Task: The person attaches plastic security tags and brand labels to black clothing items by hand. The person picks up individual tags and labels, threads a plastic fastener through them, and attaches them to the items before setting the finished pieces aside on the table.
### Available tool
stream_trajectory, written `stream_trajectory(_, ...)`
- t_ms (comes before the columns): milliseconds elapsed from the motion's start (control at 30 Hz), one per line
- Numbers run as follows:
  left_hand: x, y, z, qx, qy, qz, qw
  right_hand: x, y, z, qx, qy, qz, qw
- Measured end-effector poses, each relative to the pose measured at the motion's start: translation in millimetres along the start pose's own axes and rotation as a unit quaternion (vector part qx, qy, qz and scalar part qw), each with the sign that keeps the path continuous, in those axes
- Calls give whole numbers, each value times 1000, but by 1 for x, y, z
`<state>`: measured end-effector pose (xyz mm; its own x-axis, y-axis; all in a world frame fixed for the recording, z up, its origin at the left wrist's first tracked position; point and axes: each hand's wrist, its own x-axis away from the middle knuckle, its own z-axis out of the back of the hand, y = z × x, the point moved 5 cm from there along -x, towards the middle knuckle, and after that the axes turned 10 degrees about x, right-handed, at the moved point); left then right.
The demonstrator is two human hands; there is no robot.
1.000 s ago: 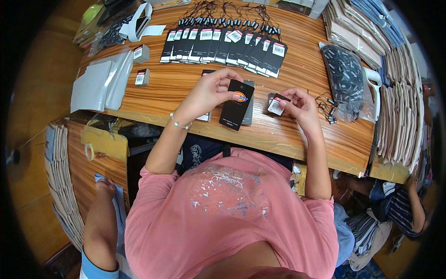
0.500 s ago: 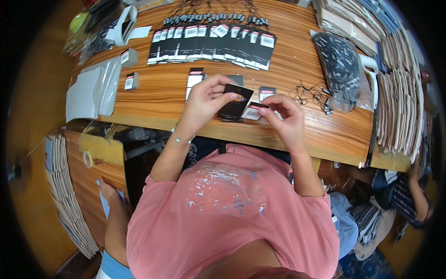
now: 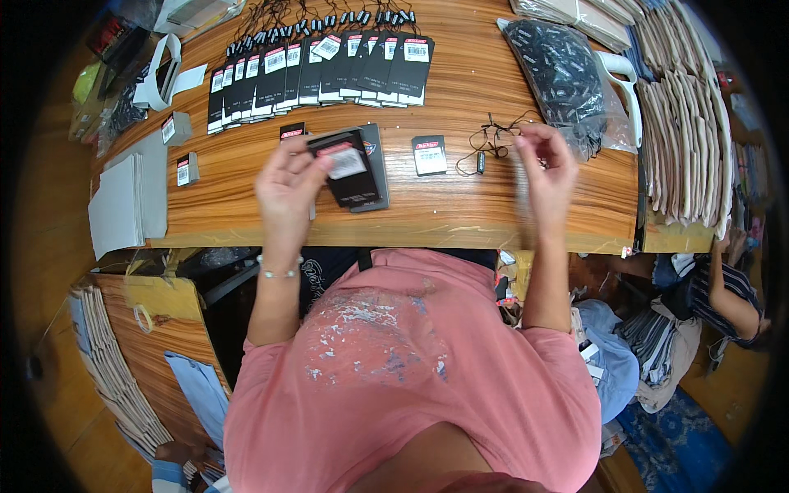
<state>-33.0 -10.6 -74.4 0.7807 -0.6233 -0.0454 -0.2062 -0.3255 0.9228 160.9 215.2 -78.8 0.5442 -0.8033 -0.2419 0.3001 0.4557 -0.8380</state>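
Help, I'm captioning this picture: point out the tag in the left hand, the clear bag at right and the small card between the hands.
Tag (image 3: 352, 184): head view, black face near its middle.
Clear bag (image 3: 559, 78): head view, its filled middle.
Small card (image 3: 430, 157): head view, its white part.

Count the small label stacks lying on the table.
3 visible: upper-left stack, lower-left stack, and middle stack, right of the left hand. The partly hidden card behind that hand may be another.

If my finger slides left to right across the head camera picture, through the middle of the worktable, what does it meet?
White sheets, small label block, left hand, black tag, label stack, right hand, folded cream garments.
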Motion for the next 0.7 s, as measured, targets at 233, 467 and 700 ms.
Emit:
stream_trajectory(233, -5, 1, 15, 11, 15, 4, 1000, 8, 5, -13, 188, -149, 68, 968)
stream_trajectory(467, 2, -5, -1, 1, -42, 69, 997, -2, 9, -21, 270, -106, 139, 947)
stream_trajectory(700, 4, -14, -9, -3, -71, 102, 992, -1, 12, -23, 298, -143, 146, 932)
